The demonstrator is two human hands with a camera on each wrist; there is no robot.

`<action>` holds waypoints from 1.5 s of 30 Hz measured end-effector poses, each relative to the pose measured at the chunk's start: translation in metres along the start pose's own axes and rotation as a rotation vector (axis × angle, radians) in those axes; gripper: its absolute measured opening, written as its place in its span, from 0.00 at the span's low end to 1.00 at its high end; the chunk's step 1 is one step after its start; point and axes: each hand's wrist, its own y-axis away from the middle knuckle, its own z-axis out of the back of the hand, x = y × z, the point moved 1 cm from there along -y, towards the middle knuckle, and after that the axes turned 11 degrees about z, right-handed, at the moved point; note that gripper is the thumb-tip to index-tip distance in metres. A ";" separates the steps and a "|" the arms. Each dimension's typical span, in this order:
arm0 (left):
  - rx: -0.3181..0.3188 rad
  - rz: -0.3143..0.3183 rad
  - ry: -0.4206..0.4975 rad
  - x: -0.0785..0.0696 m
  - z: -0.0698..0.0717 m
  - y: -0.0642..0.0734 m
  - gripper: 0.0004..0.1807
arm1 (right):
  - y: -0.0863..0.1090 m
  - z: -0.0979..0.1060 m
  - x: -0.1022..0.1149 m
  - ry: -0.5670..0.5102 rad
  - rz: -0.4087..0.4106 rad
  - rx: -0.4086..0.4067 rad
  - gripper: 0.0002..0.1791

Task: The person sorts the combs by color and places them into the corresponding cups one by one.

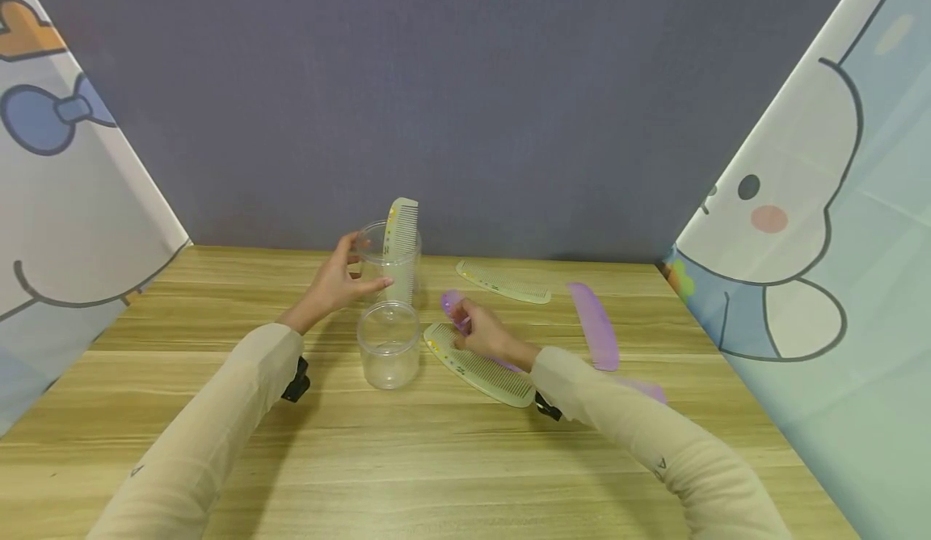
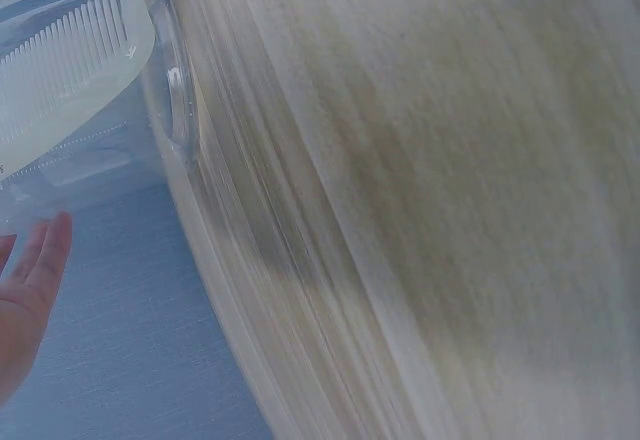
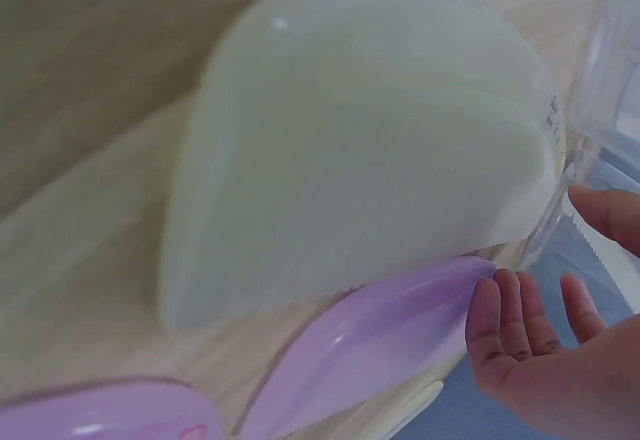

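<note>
My left hand holds a clear plastic jar at the back, thumb across its front and fingers at its left side. A pale green comb stands upright in that jar, its upper end above the rim. My right hand is at the far end of a purple comb, fingers slightly bent and thumb apart; in the right wrist view, fingertips meet the tip of this purple comb. A wide pale green comb lies just in front, partly beneath the right hand.
A second clear jar stands in front of the held one. Another green comb lies toward the back. To the right are a purple comb and one more, partly covered by the right sleeve. A grey panel closes the back.
</note>
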 end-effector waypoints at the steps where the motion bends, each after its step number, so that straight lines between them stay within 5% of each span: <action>1: 0.001 -0.003 -0.004 0.000 0.000 0.000 0.57 | 0.001 0.000 0.000 0.010 -0.002 0.000 0.25; 22: -0.005 -0.017 0.006 0.002 -0.001 -0.002 0.56 | 0.005 -0.007 0.005 0.152 0.046 0.099 0.27; 45: -0.002 -0.023 0.010 0.000 0.000 -0.002 0.55 | -0.002 -0.006 0.009 0.156 0.003 0.121 0.34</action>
